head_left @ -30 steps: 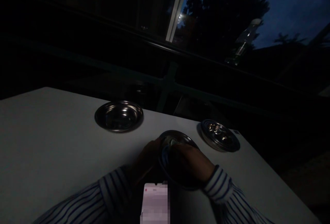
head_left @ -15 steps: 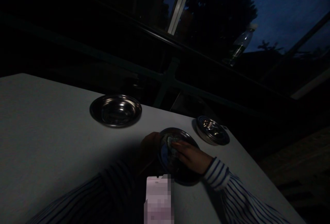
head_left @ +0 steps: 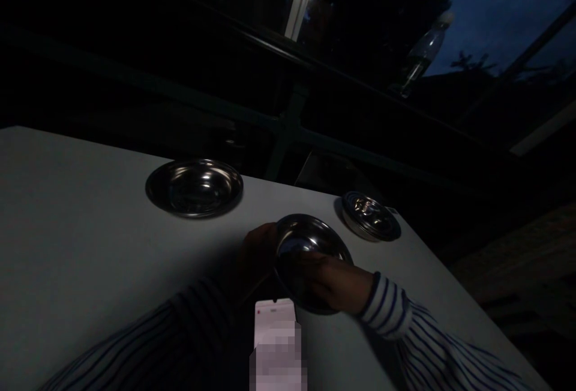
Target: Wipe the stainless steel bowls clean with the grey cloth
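In a dark room, a person in striped sleeves works over a white table [head_left: 103, 199]. The left hand [head_left: 257, 253], mostly in shadow, grips the left edge of a shiny metal bowl [head_left: 303, 232] at the middle of the table's near part, just beyond a lit phone [head_left: 274, 314]. The right hand [head_left: 337, 280] reaches inside the bowl, its fingers bent downward; whether they are closed on anything cannot be told. Half a second ago those fingers lay higher, on something pale; now they are lower in the bowl, the pale thing is out of sight, and the upper inside shows bare and gleaming. A wide metal dish [head_left: 194, 198] at far left and a lidded-looking metal container [head_left: 369, 218] at far right sit where they were.
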Action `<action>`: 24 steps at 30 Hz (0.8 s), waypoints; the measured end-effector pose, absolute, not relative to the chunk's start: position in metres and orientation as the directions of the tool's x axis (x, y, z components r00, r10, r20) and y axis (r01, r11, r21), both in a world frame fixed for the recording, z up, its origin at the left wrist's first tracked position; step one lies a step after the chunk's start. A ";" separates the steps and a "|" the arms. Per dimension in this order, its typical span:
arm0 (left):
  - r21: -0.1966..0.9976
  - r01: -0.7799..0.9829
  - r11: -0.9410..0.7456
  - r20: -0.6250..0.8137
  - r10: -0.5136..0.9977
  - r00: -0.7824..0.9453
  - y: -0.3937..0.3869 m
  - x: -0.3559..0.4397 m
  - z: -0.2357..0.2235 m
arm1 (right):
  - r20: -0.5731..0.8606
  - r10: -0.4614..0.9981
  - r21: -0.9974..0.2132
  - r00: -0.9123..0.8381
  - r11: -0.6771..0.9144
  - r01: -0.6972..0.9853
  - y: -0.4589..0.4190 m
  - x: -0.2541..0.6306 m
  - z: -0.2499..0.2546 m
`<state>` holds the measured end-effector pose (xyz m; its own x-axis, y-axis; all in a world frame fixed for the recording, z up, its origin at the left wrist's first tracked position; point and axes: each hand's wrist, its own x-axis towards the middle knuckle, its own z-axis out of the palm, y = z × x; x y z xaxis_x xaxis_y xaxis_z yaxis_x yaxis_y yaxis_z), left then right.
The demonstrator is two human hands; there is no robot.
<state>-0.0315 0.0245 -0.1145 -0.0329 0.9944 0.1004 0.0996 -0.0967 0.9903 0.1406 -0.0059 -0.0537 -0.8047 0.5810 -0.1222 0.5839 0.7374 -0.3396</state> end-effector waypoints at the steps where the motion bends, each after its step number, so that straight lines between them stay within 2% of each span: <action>1: 0.989 0.109 -0.099 0.102 0.995 -0.022 0.024 -0.032 -0.114 | -0.125 0.566 -0.351 -0.815 0.743 0.570 -0.006 0.141 -0.053; 7: 0.985 0.135 -0.106 0.106 0.994 0.006 0.023 -0.034 -0.113 | -0.039 0.709 -0.270 -0.704 0.671 0.691 0.014 0.145 -0.064; 13: 0.981 0.153 -0.123 0.121 0.992 0.022 0.022 -0.036 -0.111 | -0.105 0.567 -0.347 -0.817 0.749 0.565 0.003 0.144 -0.057; 19: 0.974 0.186 -0.129 0.128 0.992 0.021 0.022 -0.036 -0.109 | -0.036 0.678 -0.293 -0.734 0.695 0.657 0.019 0.144 -0.060; 24: 0.965 0.224 -0.133 0.136 0.991 0.003 0.021 -0.038 -0.108 | -0.073 0.561 -0.327 -0.825 0.768 0.551 0.006 0.134 -0.060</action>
